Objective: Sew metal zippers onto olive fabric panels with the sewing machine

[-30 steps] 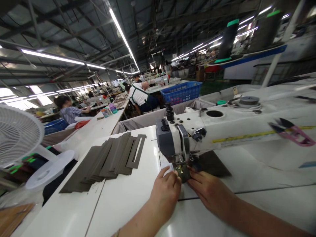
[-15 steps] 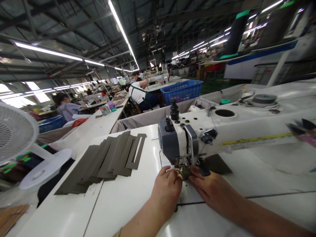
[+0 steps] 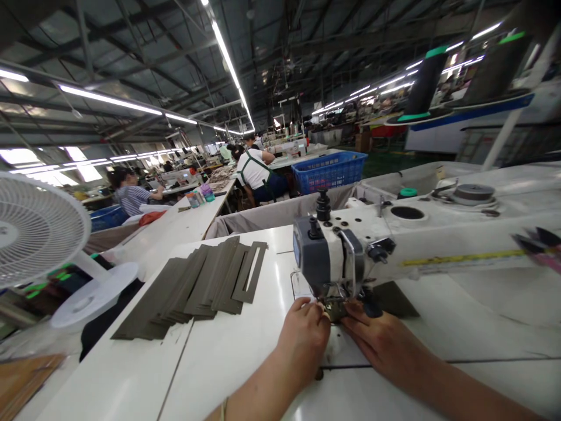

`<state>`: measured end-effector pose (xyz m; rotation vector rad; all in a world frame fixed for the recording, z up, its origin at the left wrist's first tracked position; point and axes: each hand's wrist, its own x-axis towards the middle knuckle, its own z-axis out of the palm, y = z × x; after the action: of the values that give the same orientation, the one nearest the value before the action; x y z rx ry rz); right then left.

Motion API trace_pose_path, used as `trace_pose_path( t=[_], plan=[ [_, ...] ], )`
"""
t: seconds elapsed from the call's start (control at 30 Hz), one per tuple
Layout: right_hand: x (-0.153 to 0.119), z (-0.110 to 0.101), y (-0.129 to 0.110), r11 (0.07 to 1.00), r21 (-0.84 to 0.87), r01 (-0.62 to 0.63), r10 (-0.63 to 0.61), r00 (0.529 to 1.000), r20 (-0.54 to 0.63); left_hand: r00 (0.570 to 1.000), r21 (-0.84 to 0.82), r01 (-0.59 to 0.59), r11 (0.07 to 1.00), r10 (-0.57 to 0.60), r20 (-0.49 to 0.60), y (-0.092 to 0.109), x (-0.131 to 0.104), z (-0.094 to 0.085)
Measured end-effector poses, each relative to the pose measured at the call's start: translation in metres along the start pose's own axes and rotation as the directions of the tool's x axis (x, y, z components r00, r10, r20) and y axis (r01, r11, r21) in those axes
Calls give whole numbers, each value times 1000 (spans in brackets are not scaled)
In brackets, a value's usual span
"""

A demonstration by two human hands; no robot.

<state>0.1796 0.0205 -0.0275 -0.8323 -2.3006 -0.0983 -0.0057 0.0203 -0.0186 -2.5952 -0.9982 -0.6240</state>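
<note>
A white and grey sewing machine [image 3: 326,257] stands over the work, its needle area low between my hands. Under it sits an olive-grey fabric piece [image 3: 336,311], part of it hidden by fingers and machine parts. My left hand [image 3: 304,336] is closed, fingertips pinching at the left edge of this piece. From the right, my right hand [image 3: 385,339] holds the piece's other side, fingers close together beside the presser foot. A flat olive-grey panel [image 3: 397,298] lies just behind my right hand; whether it joins the held piece I cannot tell.
Left of the machine, a fanned stack of olive-grey panels [image 3: 175,292] lies on the white table [image 3: 228,362], a slotted one on top. A white fan [image 3: 39,234] stands farther left. Scissors [image 3: 537,242] rest at right. Beyond are a blue basket [image 3: 328,172] and co-workers.
The view has shifted slightly, so everything appears a little farther right. Both hands stay at the needle area with the fabric piece, with hardly any visible movement.
</note>
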Motion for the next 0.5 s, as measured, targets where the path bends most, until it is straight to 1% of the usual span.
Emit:
trace_pose_path(
  t=[0.13,0.23,0.4,0.47,0.5],
  plan=[
    [0,-1,1,1000,10,-2,2,1000,0,1000,28,-14,1000,13,21,-2,1,2],
    [-1,1,0,1000,15,-12,12,1000,2,1000,44,-20,999,20,2,-2,0,6],
    [-1,1,-1,998,40,-47,45,998,44,999,35,39,999,-39,-5,-4,-4,14],
    [-2,-3,5,999,30,-36,34,998,52,999,28,53,998,-53,-5,-7,-5,13],
    [-3,-5,10,1000,-16,-23,24,999,31,998,24,62,998,-62,-18,-9,-6,12]
  ],
)
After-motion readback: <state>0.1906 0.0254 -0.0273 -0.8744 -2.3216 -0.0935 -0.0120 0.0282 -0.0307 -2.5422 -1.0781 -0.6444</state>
